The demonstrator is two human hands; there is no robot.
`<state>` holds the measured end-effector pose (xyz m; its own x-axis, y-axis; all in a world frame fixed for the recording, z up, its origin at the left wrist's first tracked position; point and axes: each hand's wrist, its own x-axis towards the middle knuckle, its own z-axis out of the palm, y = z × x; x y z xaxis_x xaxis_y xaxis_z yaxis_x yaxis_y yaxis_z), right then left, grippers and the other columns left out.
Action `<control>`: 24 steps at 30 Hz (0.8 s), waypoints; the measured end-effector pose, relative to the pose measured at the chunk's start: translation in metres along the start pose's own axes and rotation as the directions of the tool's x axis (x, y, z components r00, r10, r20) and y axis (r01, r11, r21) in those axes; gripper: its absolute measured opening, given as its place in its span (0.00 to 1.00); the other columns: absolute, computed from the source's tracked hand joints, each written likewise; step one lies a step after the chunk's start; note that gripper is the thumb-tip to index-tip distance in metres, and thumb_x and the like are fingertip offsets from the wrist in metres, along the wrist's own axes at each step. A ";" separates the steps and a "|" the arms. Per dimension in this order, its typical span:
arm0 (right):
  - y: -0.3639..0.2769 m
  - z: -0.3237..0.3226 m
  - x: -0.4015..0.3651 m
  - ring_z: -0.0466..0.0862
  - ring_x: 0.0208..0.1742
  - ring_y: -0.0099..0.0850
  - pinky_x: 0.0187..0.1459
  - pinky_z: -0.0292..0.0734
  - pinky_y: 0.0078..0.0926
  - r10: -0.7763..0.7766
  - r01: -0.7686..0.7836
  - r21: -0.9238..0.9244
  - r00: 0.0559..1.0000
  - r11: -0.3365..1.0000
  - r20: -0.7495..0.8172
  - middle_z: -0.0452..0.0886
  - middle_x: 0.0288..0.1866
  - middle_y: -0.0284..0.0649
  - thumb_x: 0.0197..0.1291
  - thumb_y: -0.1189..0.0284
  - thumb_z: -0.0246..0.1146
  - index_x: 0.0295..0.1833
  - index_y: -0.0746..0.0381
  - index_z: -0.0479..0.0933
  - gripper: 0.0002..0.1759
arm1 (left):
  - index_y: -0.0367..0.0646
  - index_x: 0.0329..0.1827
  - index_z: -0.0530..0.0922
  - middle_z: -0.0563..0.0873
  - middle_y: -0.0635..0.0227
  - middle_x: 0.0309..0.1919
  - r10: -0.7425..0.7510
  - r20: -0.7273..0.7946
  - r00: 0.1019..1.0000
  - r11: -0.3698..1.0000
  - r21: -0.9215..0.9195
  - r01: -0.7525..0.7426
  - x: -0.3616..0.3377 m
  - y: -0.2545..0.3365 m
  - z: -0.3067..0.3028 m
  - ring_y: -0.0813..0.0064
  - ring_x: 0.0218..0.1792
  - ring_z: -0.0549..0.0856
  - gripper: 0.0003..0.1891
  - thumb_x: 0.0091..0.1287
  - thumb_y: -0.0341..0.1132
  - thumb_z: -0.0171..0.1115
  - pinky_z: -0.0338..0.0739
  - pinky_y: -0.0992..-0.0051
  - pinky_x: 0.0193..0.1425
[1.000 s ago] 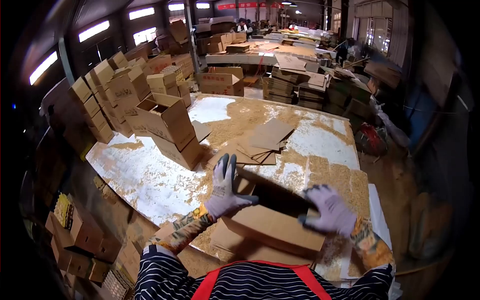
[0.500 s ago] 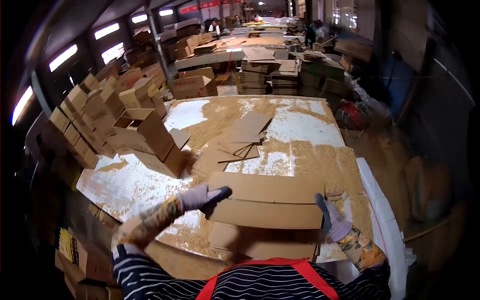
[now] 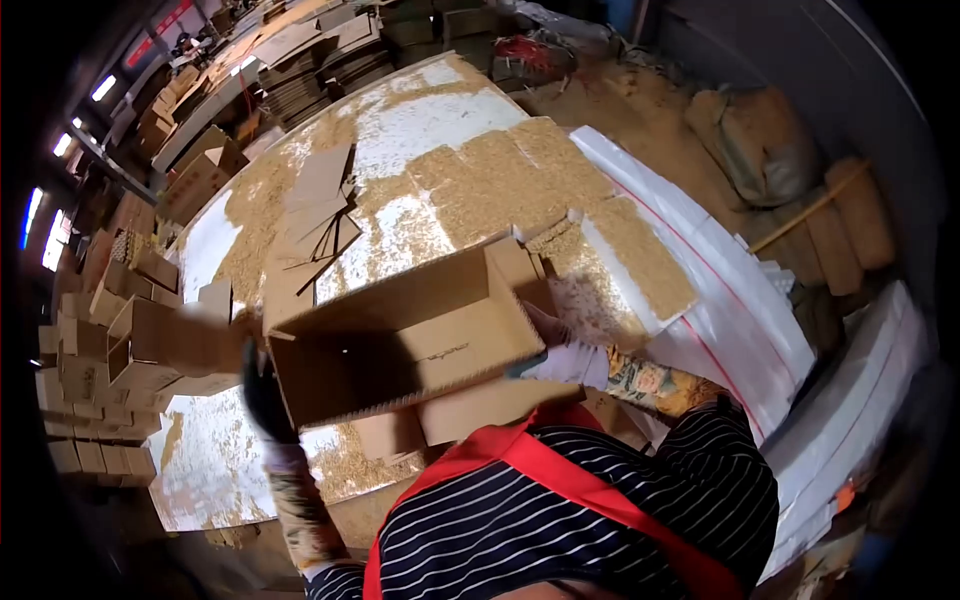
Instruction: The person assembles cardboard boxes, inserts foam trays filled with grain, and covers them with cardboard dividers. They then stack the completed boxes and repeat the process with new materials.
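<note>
The person is wearing a dark navy top (image 3: 500, 545) with thin white stripes, and a red apron strap (image 3: 600, 495) is crossing it. Patterned sleeve covers (image 3: 655, 385) (flowery, in orange and green) are running down to the wrists. A dark-coated glove is covering the left hand (image 3: 265, 400), a pale one the right hand (image 3: 565, 362).

A plain brown corrugated cardboard box (image 3: 415, 345), opened into shape and tilted with flaps loose, is held above the table's near edge.
</note>
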<state>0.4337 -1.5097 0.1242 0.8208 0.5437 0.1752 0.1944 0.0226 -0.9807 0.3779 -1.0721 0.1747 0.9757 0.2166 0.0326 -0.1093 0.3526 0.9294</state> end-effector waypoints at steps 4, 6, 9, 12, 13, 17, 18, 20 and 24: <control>-0.003 -0.086 0.027 0.54 0.80 0.50 0.79 0.47 0.41 0.417 -0.019 -0.994 0.909 0.107 0.028 0.56 0.78 0.57 0.32 0.45 0.80 0.78 0.61 0.55 0.68 | 0.41 0.80 0.55 0.60 0.59 0.79 0.192 0.233 0.953 0.565 0.768 -0.301 0.018 -0.001 0.031 0.64 0.79 0.57 0.39 0.63 0.21 0.56 0.48 0.67 0.82; 0.046 -0.170 0.007 0.57 0.77 0.54 0.74 0.53 0.57 0.131 -0.493 -0.869 0.865 0.046 -0.484 0.54 0.79 0.56 0.39 0.33 0.71 0.80 0.59 0.51 0.68 | 0.41 0.80 0.56 0.61 0.60 0.78 0.147 0.204 0.968 0.579 0.775 -0.251 0.015 0.007 0.035 0.66 0.79 0.58 0.43 0.55 0.12 0.50 0.50 0.69 0.81; 0.132 -0.214 -0.046 0.59 0.75 0.62 0.72 0.57 0.61 0.185 -0.678 -0.712 0.687 -0.186 -0.703 0.52 0.79 0.59 0.33 0.28 0.69 0.79 0.61 0.54 0.72 | 0.39 0.79 0.59 0.65 0.59 0.77 0.166 0.217 0.962 0.588 0.761 -0.273 0.025 0.004 0.021 0.66 0.78 0.60 0.44 0.52 0.11 0.45 0.51 0.70 0.81; 0.108 -0.181 -0.043 0.59 0.76 0.61 0.74 0.53 0.60 0.284 -0.563 -0.821 0.776 -0.095 -0.564 0.50 0.81 0.58 0.37 0.40 0.76 0.79 0.61 0.54 0.68 | 0.44 0.79 0.60 0.76 0.63 0.53 0.075 0.055 0.996 0.642 0.762 -0.090 0.023 0.013 0.041 0.72 0.51 0.75 0.38 0.60 0.20 0.51 0.71 0.73 0.54; 0.091 -0.166 -0.038 0.59 0.76 0.60 0.74 0.53 0.58 0.295 -0.511 -0.859 0.817 -0.024 -0.495 0.51 0.80 0.58 0.38 0.41 0.75 0.79 0.61 0.54 0.66 | 0.48 0.78 0.61 0.83 0.69 0.33 -0.069 -0.118 0.991 0.638 0.758 0.135 0.019 0.021 0.053 0.76 0.30 0.81 0.35 0.65 0.24 0.53 0.79 0.74 0.34; 0.049 -0.133 0.004 0.60 0.76 0.56 0.75 0.52 0.54 0.304 -0.359 -0.933 0.893 0.034 -0.333 0.54 0.80 0.56 0.43 0.45 0.75 0.79 0.61 0.56 0.61 | 0.67 0.78 0.60 0.81 0.61 0.25 -0.274 -0.393 0.878 0.387 0.790 0.475 0.023 0.060 0.076 0.70 0.19 0.80 0.35 0.64 0.36 0.48 0.77 0.67 0.24; 0.037 -0.125 0.014 0.60 0.76 0.55 0.75 0.52 0.52 0.315 -0.333 -0.943 0.896 0.006 -0.314 0.55 0.80 0.56 0.44 0.46 0.74 0.79 0.61 0.56 0.60 | 0.64 0.78 0.60 0.82 0.56 0.30 -0.046 -0.208 0.977 0.458 0.865 0.205 0.037 0.026 0.049 0.69 0.20 0.80 0.38 0.60 0.33 0.50 0.78 0.70 0.26; 0.017 -0.106 0.023 0.60 0.77 0.53 0.76 0.52 0.50 0.333 -0.297 -0.954 0.897 -0.032 -0.291 0.56 0.79 0.55 0.47 0.48 0.74 0.79 0.60 0.57 0.57 | 0.57 0.79 0.60 0.83 0.52 0.34 0.214 0.048 0.976 0.466 0.873 -0.145 0.051 -0.007 0.019 0.71 0.19 0.79 0.41 0.57 0.29 0.52 0.76 0.72 0.26; -0.017 -0.097 0.017 0.61 0.77 0.49 0.77 0.52 0.45 0.359 -0.273 -0.960 0.890 -0.069 -0.279 0.60 0.79 0.53 0.52 0.52 0.73 0.78 0.60 0.59 0.52 | 0.52 0.77 0.62 0.85 0.49 0.43 0.108 0.004 0.994 0.392 0.919 -0.046 0.037 0.026 0.038 0.58 0.36 0.85 0.40 0.55 0.25 0.51 0.79 0.67 0.44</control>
<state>0.4964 -1.5827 0.1528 0.9507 0.2580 -0.1721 0.2779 -0.9550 0.1035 0.4187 -1.0893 0.2142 0.9590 0.2498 0.1340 0.0867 -0.7086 0.7003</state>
